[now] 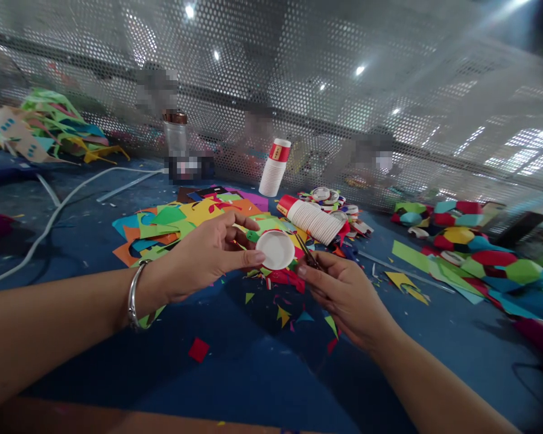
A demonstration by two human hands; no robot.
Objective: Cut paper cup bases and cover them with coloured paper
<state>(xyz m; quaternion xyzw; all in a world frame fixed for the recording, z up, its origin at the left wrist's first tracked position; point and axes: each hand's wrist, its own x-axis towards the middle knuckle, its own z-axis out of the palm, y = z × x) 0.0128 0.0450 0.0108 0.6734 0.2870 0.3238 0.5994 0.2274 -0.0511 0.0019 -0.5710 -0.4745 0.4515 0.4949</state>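
My left hand [203, 253], with a silver bangle on the wrist, pinches the round white base of a paper cup [276, 250] between thumb and fingers. Small green pieces stick out at the sides of this cup base. Close by on the right, my right hand [344, 289] is closed around dark scissors [308, 252], whose blades point up beside the cup's rim. Under both hands lie coloured paper scraps [283, 313], and a red paper square [199, 349] rests nearer to me.
Behind my hands are a heap of coloured paper [176, 220], an upright cup stack [275, 169] and a toppled one [314, 220]. Cut cup pieces [328, 194] lie beyond. Colourful paper balls [493, 265] sit right; a white cable [57, 211] crosses left. A perforated metal screen [289, 78] rises behind.
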